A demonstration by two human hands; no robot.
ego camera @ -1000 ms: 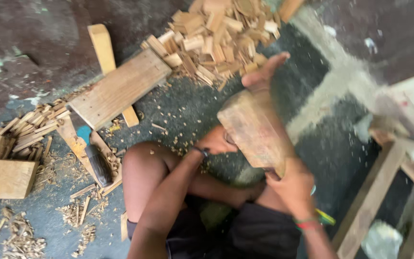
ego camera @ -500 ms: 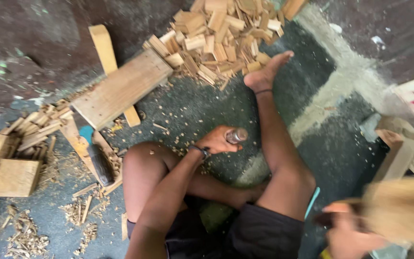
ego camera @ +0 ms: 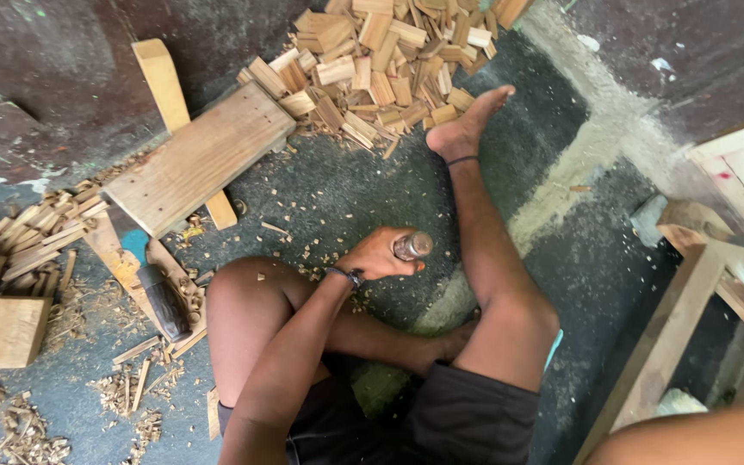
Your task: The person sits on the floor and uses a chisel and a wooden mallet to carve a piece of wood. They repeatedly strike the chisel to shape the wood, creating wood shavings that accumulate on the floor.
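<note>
I sit on the floor with my right leg stretched out and my left knee bent. My left hand (ego camera: pixel 376 255) is closed around a short tool with a round metal end (ego camera: pixel 412 245), held just above the floor between my legs. Only a blurred stretch of my right arm (ego camera: pixel 691 439) shows at the bottom right corner; the hand itself is out of the picture. Whatever it may hold is hidden.
A flat wooden board (ego camera: pixel 200 159) lies on a narrower slat at upper left. A heap of small cut wood pieces (ego camera: pixel 381 60) sits at the top. At left lie thin sticks (ego camera: pixel 36 232), a wood block (ego camera: pixel 2 331) and a dark-handled blade (ego camera: pixel 165 301). A wooden frame (ego camera: pixel 691 319) stands at right.
My right hand carried a big wooden block from over my right leg off to the right and out of view. My left hand has stayed put with the metal-ended tool.
</note>
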